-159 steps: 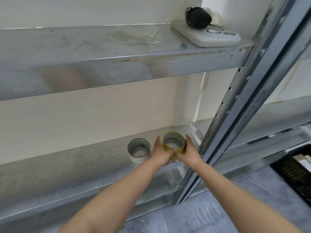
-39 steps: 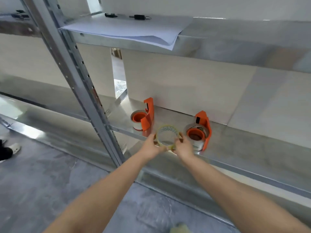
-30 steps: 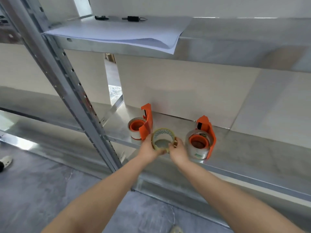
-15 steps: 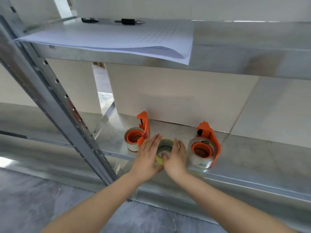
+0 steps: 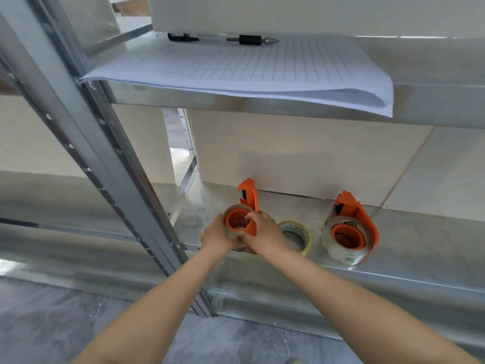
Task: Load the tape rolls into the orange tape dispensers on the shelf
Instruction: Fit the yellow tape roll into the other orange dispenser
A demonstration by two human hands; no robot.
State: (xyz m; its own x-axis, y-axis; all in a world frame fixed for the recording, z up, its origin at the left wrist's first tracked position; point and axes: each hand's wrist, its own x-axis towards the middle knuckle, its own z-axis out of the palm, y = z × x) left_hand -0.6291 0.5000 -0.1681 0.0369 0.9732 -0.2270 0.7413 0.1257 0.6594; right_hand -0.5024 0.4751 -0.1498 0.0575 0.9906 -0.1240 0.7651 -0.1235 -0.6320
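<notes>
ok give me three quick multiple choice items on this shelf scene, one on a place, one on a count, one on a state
1. Where does the loose yellow-edged tape roll lie?
A. between the two dispensers
B. on the upper shelf
C. on the floor

2. How many orange plastic tape dispensers show?
A. one
B. two
C. four

3. What are the hands doing?
A. hanging free
B. writing on the paper
C. both gripping the left dispenser

Key: 1 A, it sits on the lower metal shelf between them. 2 B, the left dispenser and right dispenser. 3 C, left hand and right hand close on it.
</notes>
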